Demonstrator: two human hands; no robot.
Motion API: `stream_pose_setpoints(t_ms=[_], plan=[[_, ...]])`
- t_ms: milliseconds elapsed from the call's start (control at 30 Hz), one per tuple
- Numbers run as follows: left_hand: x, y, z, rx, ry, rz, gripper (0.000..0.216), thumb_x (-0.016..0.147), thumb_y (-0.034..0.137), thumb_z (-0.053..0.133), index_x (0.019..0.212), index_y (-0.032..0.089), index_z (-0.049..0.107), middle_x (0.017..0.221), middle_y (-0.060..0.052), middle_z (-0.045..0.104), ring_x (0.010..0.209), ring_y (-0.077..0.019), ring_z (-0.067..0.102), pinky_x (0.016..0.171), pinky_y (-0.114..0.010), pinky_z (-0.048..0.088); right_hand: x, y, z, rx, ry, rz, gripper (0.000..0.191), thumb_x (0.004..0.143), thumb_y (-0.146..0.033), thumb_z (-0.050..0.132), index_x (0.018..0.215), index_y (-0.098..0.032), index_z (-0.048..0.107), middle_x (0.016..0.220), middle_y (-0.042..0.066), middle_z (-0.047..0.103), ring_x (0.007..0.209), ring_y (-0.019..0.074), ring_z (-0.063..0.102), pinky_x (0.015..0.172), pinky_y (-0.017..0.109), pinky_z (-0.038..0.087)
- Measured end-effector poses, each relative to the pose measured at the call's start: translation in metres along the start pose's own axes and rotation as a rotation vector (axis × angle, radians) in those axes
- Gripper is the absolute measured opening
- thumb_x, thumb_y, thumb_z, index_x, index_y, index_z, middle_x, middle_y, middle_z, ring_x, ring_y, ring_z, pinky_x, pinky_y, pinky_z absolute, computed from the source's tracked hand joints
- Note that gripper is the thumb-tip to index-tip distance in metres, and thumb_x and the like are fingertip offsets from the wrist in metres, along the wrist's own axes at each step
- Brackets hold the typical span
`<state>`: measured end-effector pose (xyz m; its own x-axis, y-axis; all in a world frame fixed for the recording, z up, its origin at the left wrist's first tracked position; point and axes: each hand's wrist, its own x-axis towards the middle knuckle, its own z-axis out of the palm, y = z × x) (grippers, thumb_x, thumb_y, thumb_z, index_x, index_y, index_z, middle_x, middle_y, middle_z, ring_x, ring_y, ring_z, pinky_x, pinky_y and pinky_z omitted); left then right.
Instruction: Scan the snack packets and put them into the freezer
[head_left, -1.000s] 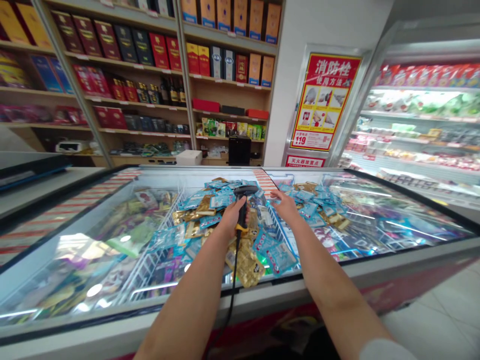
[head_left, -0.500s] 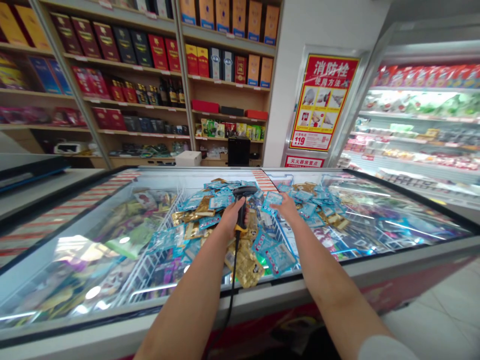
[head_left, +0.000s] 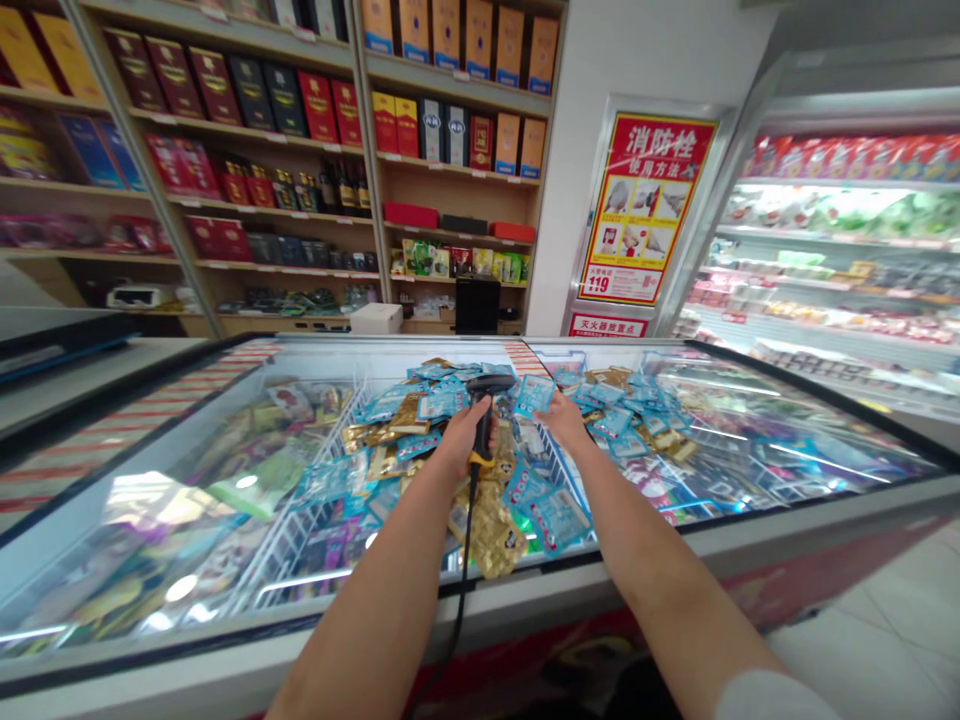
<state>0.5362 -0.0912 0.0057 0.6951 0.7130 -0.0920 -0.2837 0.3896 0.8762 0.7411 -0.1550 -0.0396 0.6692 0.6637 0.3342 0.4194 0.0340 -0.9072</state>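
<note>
My left hand (head_left: 461,437) is wrapped round the handle of a black barcode scanner (head_left: 489,384), whose cable hangs down toward me. Just right of the scanner's head, a blue packet (head_left: 533,396) is pinched in the fingers of my right hand (head_left: 564,420). Below both hands, a heap of blue and gold packets (head_left: 431,405) lies on the freezer's glass top. A second pile of similar packets (head_left: 626,405) is to the right of my right hand. Gold packets (head_left: 491,520) and blue packets (head_left: 553,512) lie nearer to me, close to the front edge.
The chest freezer (head_left: 540,575) spans the view, with wire baskets and bagged goods under its glass. Behind it stand shelves of boxed goods (head_left: 262,95) and a red wall poster (head_left: 645,205). A lit refrigerated display (head_left: 840,260) is at the right.
My right hand has moved left with the blue packet, bringing it close to the scanner's head. The packet is now more upright and shows more of its face. My left hand stays put.
</note>
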Motion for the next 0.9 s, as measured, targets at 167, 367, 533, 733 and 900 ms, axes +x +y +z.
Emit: stream_pose_setpoints(t_ms=[167, 367, 533, 733, 900], plan=[[-0.001, 0.000, 0.001, 0.020, -0.008, -0.004, 0.031, 0.081, 0.043, 0.070, 0.075, 0.015, 0.060, 0.058, 0.000, 0.058, 0.039, -0.0077, 0.049, 0.035, -0.018, 0.037, 0.000, 0.001, 0.001, 0.053, 0.071, 0.159, 0.023, 0.062, -0.035, 0.067, 0.071, -0.023, 0.051, 0.048, -0.006, 0.050, 0.047, 0.0175, 0.056, 0.044, 0.025, 0.040], [-0.002, 0.000, 0.001, 0.012, -0.019, 0.002, 0.032, 0.078, 0.044, 0.073, 0.075, 0.016, 0.060, 0.057, 0.000, 0.058, 0.039, -0.0083, 0.049, 0.035, -0.018, 0.037, 0.003, 0.010, 0.002, 0.155, 0.098, 0.158, 0.020, 0.061, -0.034, 0.064, 0.073, -0.023, 0.053, 0.051, -0.007, 0.050, 0.049, 0.0153, 0.054, 0.051, 0.028, 0.047], [-0.002, 0.001, 0.001, -0.003, -0.034, 0.015, 0.032, 0.076, 0.044, 0.074, 0.077, 0.015, 0.061, 0.058, 0.001, 0.057, 0.040, -0.0076, 0.049, 0.037, -0.018, 0.038, 0.001, 0.005, 0.003, 0.207, 0.078, 0.166, 0.023, 0.059, -0.032, 0.065, 0.079, -0.022, 0.058, 0.058, -0.005, 0.055, 0.050, 0.0135, 0.051, 0.052, 0.028, 0.048], [0.000, -0.001, -0.001, 0.001, -0.051, 0.023, 0.031, 0.078, 0.044, 0.072, 0.077, 0.015, 0.061, 0.058, 0.001, 0.057, 0.041, -0.0076, 0.050, 0.038, -0.017, 0.038, -0.001, 0.003, 0.004, 0.247, 0.079, 0.153, 0.018, 0.059, -0.030, 0.065, 0.074, -0.023, 0.056, 0.054, -0.006, 0.052, 0.047, 0.0122, 0.047, 0.052, 0.027, 0.048], [0.001, -0.002, -0.001, 0.001, -0.044, 0.014, 0.032, 0.079, 0.044, 0.071, 0.073, 0.016, 0.059, 0.057, 0.000, 0.057, 0.041, -0.0079, 0.050, 0.037, -0.017, 0.039, 0.000, 0.005, 0.003, 0.228, 0.099, 0.175, 0.018, 0.060, -0.029, 0.067, 0.075, -0.021, 0.059, 0.056, -0.004, 0.059, 0.049, 0.0151, 0.057, 0.053, 0.029, 0.052]])
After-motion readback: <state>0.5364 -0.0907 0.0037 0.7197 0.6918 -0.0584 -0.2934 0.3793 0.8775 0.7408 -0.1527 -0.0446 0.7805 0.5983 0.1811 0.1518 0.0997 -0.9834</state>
